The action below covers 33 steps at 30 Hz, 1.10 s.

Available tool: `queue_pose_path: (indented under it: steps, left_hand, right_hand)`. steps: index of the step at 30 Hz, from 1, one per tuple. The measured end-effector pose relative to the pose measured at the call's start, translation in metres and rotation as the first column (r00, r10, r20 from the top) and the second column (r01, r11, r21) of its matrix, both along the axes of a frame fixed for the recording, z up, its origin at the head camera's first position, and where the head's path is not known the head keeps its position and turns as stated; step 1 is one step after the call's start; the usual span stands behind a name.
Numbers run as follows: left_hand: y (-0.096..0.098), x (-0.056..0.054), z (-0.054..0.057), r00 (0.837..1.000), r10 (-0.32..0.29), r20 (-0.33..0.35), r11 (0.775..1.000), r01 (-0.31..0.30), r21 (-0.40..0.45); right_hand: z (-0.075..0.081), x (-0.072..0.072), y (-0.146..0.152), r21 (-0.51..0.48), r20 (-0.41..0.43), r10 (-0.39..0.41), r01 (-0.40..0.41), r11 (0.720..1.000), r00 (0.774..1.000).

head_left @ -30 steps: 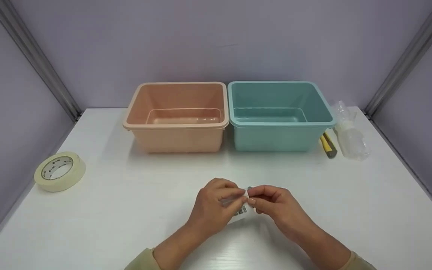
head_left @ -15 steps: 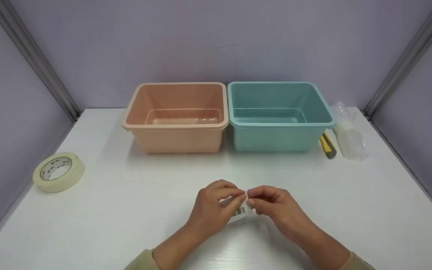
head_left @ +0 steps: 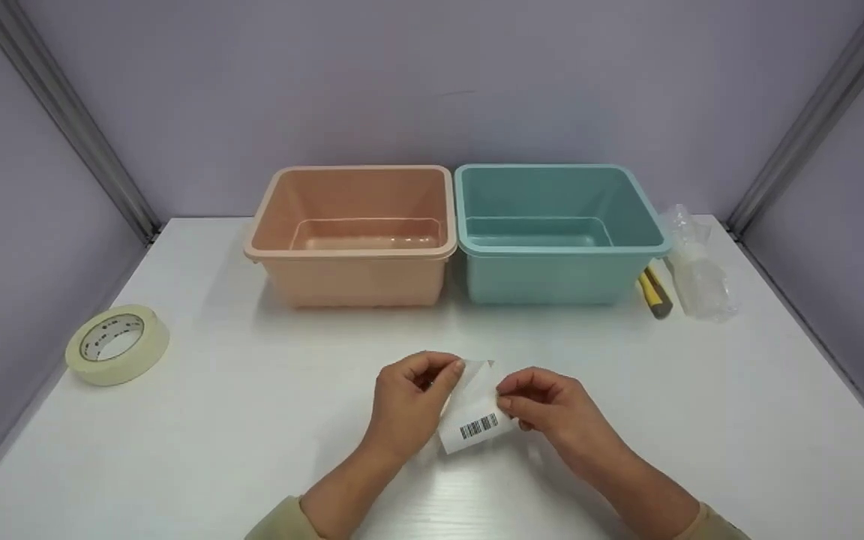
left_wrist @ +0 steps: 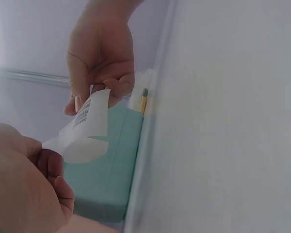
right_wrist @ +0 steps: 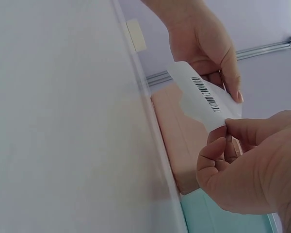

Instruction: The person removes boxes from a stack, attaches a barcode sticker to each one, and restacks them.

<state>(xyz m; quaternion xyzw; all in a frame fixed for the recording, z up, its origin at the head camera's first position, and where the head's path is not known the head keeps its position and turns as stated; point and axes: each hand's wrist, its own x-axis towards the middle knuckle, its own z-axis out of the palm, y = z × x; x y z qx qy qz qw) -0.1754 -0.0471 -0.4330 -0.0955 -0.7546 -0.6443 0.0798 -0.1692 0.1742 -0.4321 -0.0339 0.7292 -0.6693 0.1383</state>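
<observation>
A white barcode label (head_left: pixel 469 420) is held between both hands, above the white table, with its printed barcode facing up in the head view. My left hand (head_left: pixel 406 412) pinches its upper left part between thumb and fingers, where the sheet is lifted and bent over. Its right edge is pinched by the thumb and index finger of my right hand (head_left: pixel 563 409). In the left wrist view, the label (left_wrist: pixel 94 116) shows a curled flap close to the left fingertips. From the right wrist, the label (right_wrist: pixel 199 94) appears stretched slantwise between the two hands.
A peach bin (head_left: pixel 353 281) and a teal bin (head_left: pixel 548 281) stand side by side at the back. Right of them lie a yellow and black-handled tool (head_left: pixel 655 292) and a crumpled clear plastic thing (head_left: pixel 702 277). At left lies a masking tape roll (head_left: pixel 143 349).
My left hand has moved left, away from the right hand, drawing up the label's upper left part. More of the label and its barcode now shows. The right hand has barely moved.
</observation>
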Motion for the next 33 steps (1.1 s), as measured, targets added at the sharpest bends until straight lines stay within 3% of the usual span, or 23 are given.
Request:
queue_pose_path:
  steps: [7, 13, 24, 33]
  left_hand:
    - [-0.003, -0.002, 0.001, 0.994, 0.100, 0.050, 0.989, -0.105, 0.102]
    - [-0.005, -0.005, 0.000, 0.981, 0.191, 0.044, 0.968, -0.196, 0.155]
    - [-0.016, -0.014, 0.001, 0.951, 0.309, -0.014, 0.932, -0.299, 0.206]
    - [-0.022, -0.021, 0.003, 0.935, 0.356, 0.008, 0.909, -0.348, 0.229]
  right_hand:
    - [-0.001, -0.003, 0.001, 0.066, 0.022, -0.018, 0.017, 0.998, 1.000]
    - [-0.005, -0.004, 0.003, 0.077, 0.032, -0.031, 0.028, 0.997, 0.999]
    - [-0.008, -0.008, 0.004, 0.117, 0.043, -0.097, 0.092, 0.989, 0.994]
    - [-0.010, -0.010, 0.006, 0.157, 0.054, -0.102, 0.092, 0.983, 0.993]
